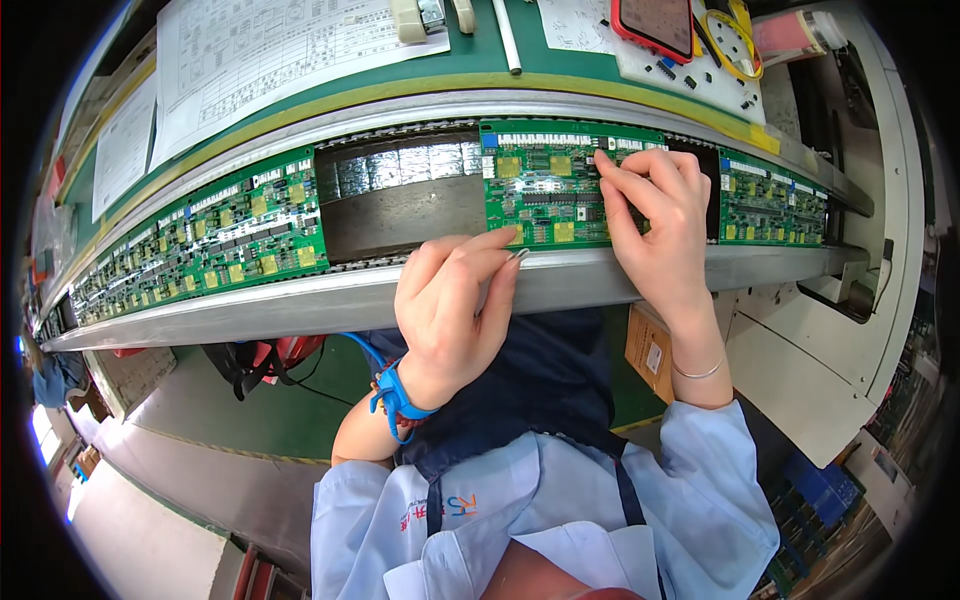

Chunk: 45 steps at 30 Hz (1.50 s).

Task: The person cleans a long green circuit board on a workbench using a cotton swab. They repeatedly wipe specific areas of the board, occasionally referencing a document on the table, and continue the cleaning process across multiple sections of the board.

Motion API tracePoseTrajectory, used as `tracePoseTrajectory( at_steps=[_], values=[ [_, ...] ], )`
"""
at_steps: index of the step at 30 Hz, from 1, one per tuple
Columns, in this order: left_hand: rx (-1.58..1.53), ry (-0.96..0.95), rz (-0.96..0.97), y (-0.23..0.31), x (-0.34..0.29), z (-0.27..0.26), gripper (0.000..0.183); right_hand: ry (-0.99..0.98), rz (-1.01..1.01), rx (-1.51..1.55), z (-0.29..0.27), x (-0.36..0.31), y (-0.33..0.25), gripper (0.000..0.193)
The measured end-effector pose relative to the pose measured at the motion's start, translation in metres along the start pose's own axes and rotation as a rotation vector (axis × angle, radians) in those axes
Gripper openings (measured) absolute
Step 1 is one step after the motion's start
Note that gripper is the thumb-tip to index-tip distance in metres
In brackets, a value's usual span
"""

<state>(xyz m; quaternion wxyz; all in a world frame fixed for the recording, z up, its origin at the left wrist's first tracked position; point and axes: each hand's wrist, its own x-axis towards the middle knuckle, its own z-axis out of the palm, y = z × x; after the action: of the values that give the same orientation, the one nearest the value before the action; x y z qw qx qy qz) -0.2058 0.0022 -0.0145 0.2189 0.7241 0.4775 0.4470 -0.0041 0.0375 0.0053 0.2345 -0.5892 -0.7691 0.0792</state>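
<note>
A green circuit board (540, 205) with white connectors along its far edge and yellow square parts lies in the metal rail in front of me. My right hand (660, 215) reaches over the board's right side. Its index fingertip touches down near a small dark part by the far connectors, with the thumb curled close below; whatever is between them is too small to make out. At the board's near edge my left hand (450, 300) is closed, pinching a small silver metal piece (520, 255) between thumb and index finger. A blue wrist strap (395, 392) circles my left wrist.
More circuit boards (230, 230) sit in the rail to the left, another board (770, 203) to the right. Beyond the rail are printed sheets (270, 60), a white stick (507, 38), a red-cased phone (655, 25) and loose black components (690, 83) on a white pad.
</note>
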Motion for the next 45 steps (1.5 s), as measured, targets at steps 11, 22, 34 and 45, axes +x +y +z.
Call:
tracePoseTrajectory(
  at_steps=[11,22,34,45],
  values=[
    [0.162,-0.123,-0.045,0.01,0.023,-0.003,0.015,0.057,0.033,0.031,-0.001,-0.008,0.004,0.026],
    [0.195,-0.174,-0.163,0.01,0.021,-0.003,0.012,0.013,0.034,0.086,0.0,-0.007,0.005,0.024],
    [0.15,-0.187,-0.133,0.01,0.024,-0.002,0.012,-0.006,0.021,0.127,-0.001,-0.004,0.011,0.022],
    [0.123,-0.169,-0.179,0.006,0.014,-0.026,0.009,0.108,0.081,-0.074,-0.03,-0.014,0.024,0.022]
  ],
)
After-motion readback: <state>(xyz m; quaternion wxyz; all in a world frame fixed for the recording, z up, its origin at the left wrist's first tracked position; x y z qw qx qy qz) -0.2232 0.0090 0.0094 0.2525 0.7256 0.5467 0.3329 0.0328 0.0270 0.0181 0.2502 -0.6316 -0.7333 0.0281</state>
